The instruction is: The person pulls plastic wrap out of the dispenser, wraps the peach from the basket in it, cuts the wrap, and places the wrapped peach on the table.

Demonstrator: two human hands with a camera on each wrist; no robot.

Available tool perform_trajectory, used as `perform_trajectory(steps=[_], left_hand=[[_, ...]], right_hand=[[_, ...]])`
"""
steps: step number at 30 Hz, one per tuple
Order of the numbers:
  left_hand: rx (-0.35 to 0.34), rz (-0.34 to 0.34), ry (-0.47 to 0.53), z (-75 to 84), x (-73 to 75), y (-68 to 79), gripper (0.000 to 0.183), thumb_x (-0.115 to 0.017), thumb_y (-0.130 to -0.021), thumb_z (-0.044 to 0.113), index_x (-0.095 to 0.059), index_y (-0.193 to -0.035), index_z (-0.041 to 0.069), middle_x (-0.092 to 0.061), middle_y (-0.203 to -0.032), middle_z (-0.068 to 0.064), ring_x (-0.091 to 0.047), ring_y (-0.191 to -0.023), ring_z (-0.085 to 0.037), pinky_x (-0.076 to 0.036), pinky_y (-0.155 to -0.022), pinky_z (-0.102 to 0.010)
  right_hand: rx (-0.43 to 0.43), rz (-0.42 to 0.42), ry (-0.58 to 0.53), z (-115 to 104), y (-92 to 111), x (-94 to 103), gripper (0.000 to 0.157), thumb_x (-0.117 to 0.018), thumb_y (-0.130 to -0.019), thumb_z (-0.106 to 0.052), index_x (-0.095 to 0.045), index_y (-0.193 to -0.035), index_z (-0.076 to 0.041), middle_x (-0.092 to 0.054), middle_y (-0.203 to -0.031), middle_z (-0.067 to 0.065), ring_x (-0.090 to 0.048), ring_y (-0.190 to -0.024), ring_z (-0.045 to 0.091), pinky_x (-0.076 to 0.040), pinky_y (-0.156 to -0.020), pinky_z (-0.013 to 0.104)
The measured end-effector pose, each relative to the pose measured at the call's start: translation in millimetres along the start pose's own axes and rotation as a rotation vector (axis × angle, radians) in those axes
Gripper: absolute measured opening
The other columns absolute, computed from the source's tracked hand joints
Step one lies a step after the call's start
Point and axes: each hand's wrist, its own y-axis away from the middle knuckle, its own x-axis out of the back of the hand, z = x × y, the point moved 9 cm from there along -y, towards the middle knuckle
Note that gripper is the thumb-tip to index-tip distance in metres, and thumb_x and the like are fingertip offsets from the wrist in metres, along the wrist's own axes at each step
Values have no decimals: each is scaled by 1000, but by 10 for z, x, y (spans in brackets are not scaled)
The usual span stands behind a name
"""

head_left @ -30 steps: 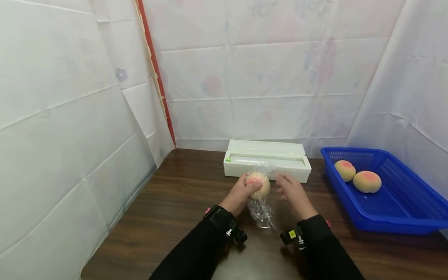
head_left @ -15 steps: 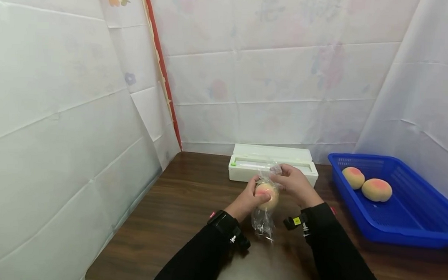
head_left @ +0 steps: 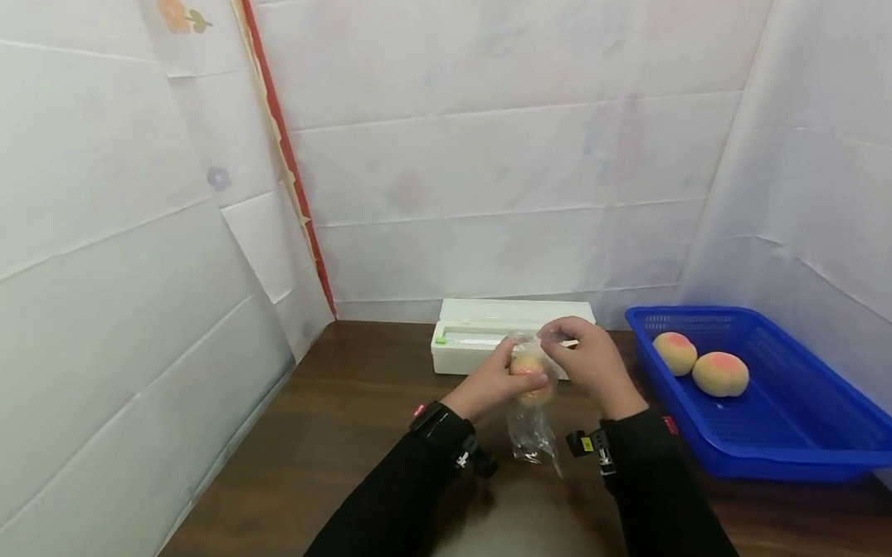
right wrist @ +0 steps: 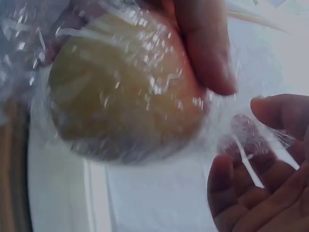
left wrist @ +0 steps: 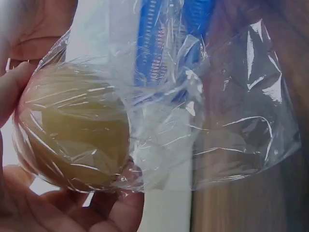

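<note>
A peach (head_left: 529, 372), yellow with a pink blush, is wrapped in clear cling film. My left hand (head_left: 486, 388) grips it from the left, with the thumb across the near side. In the left wrist view the film (left wrist: 241, 101) sticks out loose past the fruit. On the far side, my right hand (head_left: 590, 364) pinches the other end of the wrap, its fingers curled; the right wrist view has crinkled film between thumb and fingers. The loose near end of the cling film (head_left: 530, 436) hangs over the table.
Behind the hands stands a white cling film box (head_left: 461, 361) with its lid raised and a green piece at the left. On the right, a blue basket (head_left: 715, 440) holds two peaches (head_left: 721, 374). White sheets (head_left: 451, 162) enclose the brown table (head_left: 350, 424).
My right hand has come from beside the peach to the film's far end and taken hold of it. The left hand keeps its grip. The head view has shifted slightly.
</note>
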Motion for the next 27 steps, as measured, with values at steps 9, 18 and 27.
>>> perform_trajectory(steps=[9, 18, 27], left_hand=[[-63, 94, 87, 68, 201, 63, 50, -73, -101, 41, -54, -145, 28, -70, -123, -7, -71, -105, -17, -60, -85, -34], [1, 115, 204, 30, 279, 45, 42, -69, -104, 38, -56, -143, 27, -68, -129, -13, -72, -104, -18, -61, -79, -32], [-10, 85, 213, 100, 378, 101, 48, -65, -107, 40, -52, -152, 34, -59, -150, -10, -71, -115, -24, -63, -79, -38]], right_hand=[[187, 45, 78, -289, 15, 5, 8, -72, -101, -8, -80, -102, -12, -73, -109, 5, -68, -104, 21, -58, -91, 45], [289, -12, 153, -316, 22, -59, 14, -76, -96, -2, -82, -100, -14, -70, -102, 2, -64, -94, 16, -56, -79, 36], [310, -52, 229, -257, 20, -116, 18, -79, -95, -4, -84, -109, -15, -69, -102, 2, -60, -88, 15, -50, -73, 30]])
